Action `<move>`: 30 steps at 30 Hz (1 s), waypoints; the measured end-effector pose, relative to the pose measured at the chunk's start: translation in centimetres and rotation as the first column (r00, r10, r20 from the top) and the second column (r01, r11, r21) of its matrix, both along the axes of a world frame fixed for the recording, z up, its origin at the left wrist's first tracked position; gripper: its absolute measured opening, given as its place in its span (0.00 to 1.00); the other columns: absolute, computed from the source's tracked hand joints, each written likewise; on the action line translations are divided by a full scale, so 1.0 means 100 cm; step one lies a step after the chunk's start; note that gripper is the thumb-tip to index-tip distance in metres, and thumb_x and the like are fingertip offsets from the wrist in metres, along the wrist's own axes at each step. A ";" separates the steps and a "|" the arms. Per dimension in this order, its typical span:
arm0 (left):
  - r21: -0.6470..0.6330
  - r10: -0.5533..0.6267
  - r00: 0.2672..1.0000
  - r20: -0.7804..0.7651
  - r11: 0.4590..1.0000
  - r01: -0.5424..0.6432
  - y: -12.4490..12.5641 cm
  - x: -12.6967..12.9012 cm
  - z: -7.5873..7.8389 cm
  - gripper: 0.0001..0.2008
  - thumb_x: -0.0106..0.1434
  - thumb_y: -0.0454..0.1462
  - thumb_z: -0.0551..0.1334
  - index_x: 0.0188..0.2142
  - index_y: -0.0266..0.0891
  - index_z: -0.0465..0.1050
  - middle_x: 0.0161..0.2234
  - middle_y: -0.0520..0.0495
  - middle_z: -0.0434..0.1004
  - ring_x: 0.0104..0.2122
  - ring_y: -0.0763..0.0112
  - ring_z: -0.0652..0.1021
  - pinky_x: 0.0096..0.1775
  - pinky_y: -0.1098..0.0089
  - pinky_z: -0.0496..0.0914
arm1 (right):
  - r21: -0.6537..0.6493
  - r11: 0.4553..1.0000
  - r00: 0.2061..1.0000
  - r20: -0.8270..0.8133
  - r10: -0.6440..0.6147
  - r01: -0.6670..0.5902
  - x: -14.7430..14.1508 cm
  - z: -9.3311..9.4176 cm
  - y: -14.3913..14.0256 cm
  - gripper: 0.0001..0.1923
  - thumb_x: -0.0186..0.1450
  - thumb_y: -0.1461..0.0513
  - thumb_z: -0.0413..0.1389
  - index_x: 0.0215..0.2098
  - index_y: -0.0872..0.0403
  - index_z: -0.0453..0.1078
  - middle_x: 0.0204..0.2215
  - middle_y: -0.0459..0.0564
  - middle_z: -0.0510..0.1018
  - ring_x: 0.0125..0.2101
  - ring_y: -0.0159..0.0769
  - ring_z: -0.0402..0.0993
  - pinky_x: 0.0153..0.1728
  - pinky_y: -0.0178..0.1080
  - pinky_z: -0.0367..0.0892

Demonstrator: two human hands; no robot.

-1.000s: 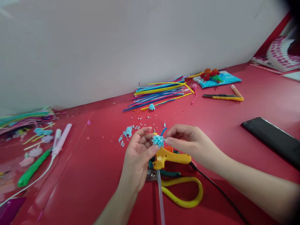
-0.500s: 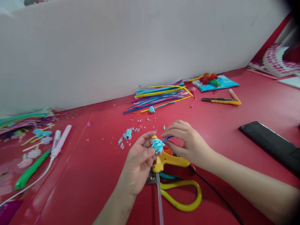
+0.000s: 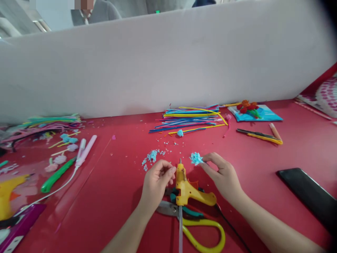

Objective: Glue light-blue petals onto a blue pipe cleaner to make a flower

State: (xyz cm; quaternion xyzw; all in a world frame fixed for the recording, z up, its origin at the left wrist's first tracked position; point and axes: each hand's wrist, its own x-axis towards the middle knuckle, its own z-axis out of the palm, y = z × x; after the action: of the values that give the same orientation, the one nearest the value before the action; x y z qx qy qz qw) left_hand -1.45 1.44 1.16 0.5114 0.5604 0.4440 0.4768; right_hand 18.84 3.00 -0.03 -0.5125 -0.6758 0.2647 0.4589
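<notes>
In the head view my right hand pinches a light-blue pipe-cleaner flower low behind its fluffy head, which points left. Most of its stem is hidden by the fingers. My left hand is closed, thumb against curled forefinger, with nothing visible in it. Between the hands a yellow hot glue gun lies with its nozzle pointing away and a clear glue stick out of its back. Under it rest yellow-handled scissors and pliers. Blue fluff scraps lie beyond my left hand.
Bundled pipe cleaners lie by the white partition. On the right are a black phone, a yellow cutter and a blue packet. A pink curling iron and green-handled tool lie left. The gun's black cord runs rightward.
My left hand has let go of the flower head and drawn left. My right hand has carried the flower right, away from the glue gun. The camera view has tilted up.
</notes>
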 end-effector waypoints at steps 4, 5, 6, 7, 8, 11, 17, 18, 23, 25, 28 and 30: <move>0.035 0.008 0.992 -0.127 0.999 -0.003 0.001 -0.006 -0.004 0.11 0.60 0.41 0.58 0.25 0.39 0.63 0.17 0.57 0.66 0.15 0.79 0.67 0.19 0.78 0.61 | -0.029 1.000 1.000 -0.006 -0.003 0.003 -0.002 -0.004 0.002 0.06 0.62 0.60 0.53 0.28 0.53 0.68 0.27 0.46 0.74 0.29 0.34 0.70 0.33 0.34 0.64; 0.041 0.009 0.988 -0.151 0.999 -0.003 0.001 -0.007 -0.005 0.11 0.60 0.42 0.57 0.25 0.39 0.62 0.17 0.58 0.65 0.14 0.80 0.66 0.19 0.78 0.60 | -0.033 0.999 1.000 -0.007 -0.001 0.001 -0.002 -0.005 0.002 0.06 0.62 0.60 0.53 0.28 0.53 0.68 0.27 0.46 0.74 0.29 0.34 0.70 0.33 0.34 0.64; 0.050 0.011 0.983 -0.182 0.999 -0.002 0.002 -0.008 -0.006 0.11 0.61 0.42 0.56 0.25 0.40 0.62 0.16 0.59 0.64 0.14 0.80 0.65 0.19 0.78 0.59 | -0.036 0.999 1.000 -0.009 0.002 -0.002 -0.003 -0.005 0.001 0.06 0.61 0.60 0.53 0.28 0.53 0.69 0.27 0.46 0.74 0.29 0.34 0.70 0.33 0.34 0.64; 0.062 0.014 0.975 -0.220 0.998 -0.001 0.002 -0.010 -0.007 0.12 0.62 0.42 0.56 0.24 0.40 0.61 0.14 0.59 0.62 0.13 0.80 0.64 0.18 0.77 0.58 | -0.040 0.999 1.000 -0.012 0.004 -0.004 -0.003 -0.005 0.001 0.07 0.61 0.60 0.53 0.28 0.52 0.69 0.27 0.46 0.74 0.29 0.34 0.70 0.33 0.34 0.64; 0.088 0.028 0.965 -0.262 0.996 -0.005 0.003 -0.011 -0.008 0.15 0.63 0.42 0.54 0.21 0.40 0.60 0.12 0.59 0.59 0.13 0.79 0.62 0.19 0.77 0.58 | -0.044 0.999 1.000 -0.016 0.004 -0.005 -0.004 -0.005 0.000 0.07 0.61 0.60 0.53 0.28 0.52 0.69 0.27 0.46 0.74 0.29 0.34 0.70 0.33 0.35 0.64; 0.163 0.082 0.933 -0.349 0.986 -0.025 0.005 -0.014 -0.010 0.20 0.64 0.41 0.52 0.16 0.40 0.55 0.10 0.59 0.53 0.13 0.78 0.60 0.21 0.75 0.58 | -0.054 0.998 0.999 -0.033 -0.022 0.020 -0.002 -0.006 -0.001 0.07 0.61 0.59 0.53 0.28 0.52 0.70 0.26 0.45 0.74 0.29 0.34 0.70 0.33 0.34 0.64; 0.395 0.243 0.903 -0.353 0.914 -0.091 0.013 -0.016 -0.016 0.15 0.52 0.27 0.55 0.15 0.40 0.50 0.25 0.52 0.64 0.27 0.73 0.69 0.32 0.72 0.63 | -0.074 0.983 0.979 -0.109 -0.174 0.167 0.007 -0.012 0.001 0.09 0.61 0.57 0.53 0.29 0.54 0.68 0.27 0.46 0.73 0.30 0.35 0.70 0.33 0.35 0.64; 0.416 0.258 0.904 -0.341 0.904 -0.101 0.014 -0.016 -0.016 0.13 0.49 0.25 0.53 0.16 0.40 0.52 0.30 0.50 0.67 0.33 0.71 0.71 0.36 0.71 0.64 | -0.074 0.981 0.975 -0.123 -0.187 0.179 0.008 -0.013 0.002 0.09 0.61 0.56 0.52 0.29 0.54 0.67 0.27 0.46 0.73 0.30 0.35 0.70 0.33 0.36 0.64; 0.479 0.153 0.958 -0.242 0.877 -0.019 0.008 -0.010 -0.011 0.20 0.51 0.25 0.55 0.42 0.43 0.68 0.54 0.45 0.61 0.54 0.63 0.64 0.52 0.63 0.61 | -0.060 0.986 0.977 -0.138 -0.161 0.154 0.005 -0.009 0.001 0.09 0.61 0.56 0.52 0.29 0.54 0.69 0.26 0.47 0.75 0.30 0.35 0.70 0.35 0.37 0.64; 0.421 0.066 0.963 -0.260 0.905 0.052 0.004 -0.008 -0.006 0.07 0.57 0.30 0.55 0.30 0.41 0.70 0.50 0.46 0.68 0.51 0.64 0.68 0.53 0.62 0.60 | -0.045 0.989 0.981 -0.133 -0.143 0.138 0.002 -0.006 -0.001 0.09 0.61 0.57 0.53 0.29 0.54 0.69 0.27 0.47 0.75 0.30 0.35 0.70 0.35 0.37 0.64; 0.405 0.111 0.949 -0.294 0.914 0.018 0.001 -0.006 0.001 0.14 0.59 0.33 0.56 0.17 0.39 0.62 0.46 0.46 0.70 0.49 0.63 0.69 0.54 0.59 0.58 | -0.011 0.992 0.985 -0.122 -0.124 0.124 0.000 -0.004 -0.003 0.08 0.61 0.58 0.53 0.29 0.54 0.68 0.27 0.46 0.74 0.31 0.34 0.70 0.34 0.36 0.63; 0.430 0.204 0.948 -0.243 0.899 -0.083 0.000 -0.005 0.007 0.06 0.51 0.31 0.62 0.29 0.41 0.67 0.50 0.45 0.66 0.52 0.61 0.66 0.54 0.58 0.57 | 0.024 0.993 0.988 -0.111 -0.111 0.114 0.000 -0.003 -0.003 0.06 0.61 0.60 0.53 0.30 0.54 0.68 0.28 0.47 0.74 0.31 0.34 0.70 0.34 0.37 0.64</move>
State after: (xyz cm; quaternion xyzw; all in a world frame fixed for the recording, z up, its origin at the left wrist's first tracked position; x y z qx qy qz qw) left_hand -1.98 1.45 1.91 0.6155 0.5520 0.5095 0.2385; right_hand 18.84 2.69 -0.32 -0.5275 -0.6237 0.2557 0.5171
